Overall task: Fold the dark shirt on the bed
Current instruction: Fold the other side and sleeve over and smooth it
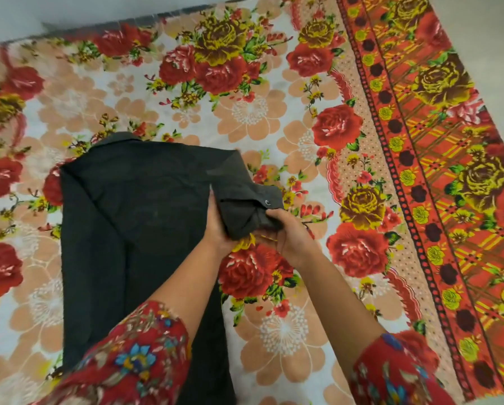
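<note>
both hands on the shirt sleeve

the dark charcoal cloth shirt (134, 217) lies spread flat on the bed's red, peach and white floral sheet (274, 112), left of centre, collar toward 12 o'clock. its bunched sleeve cuff (244, 206) juts toward 3 o'clock, where the left hand (218, 229) and right hand (288, 238) both curl around it and grip it.

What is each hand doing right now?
The left hand holds the sleeve of the dark shirt.
The right hand grips the same sleeve.
</note>
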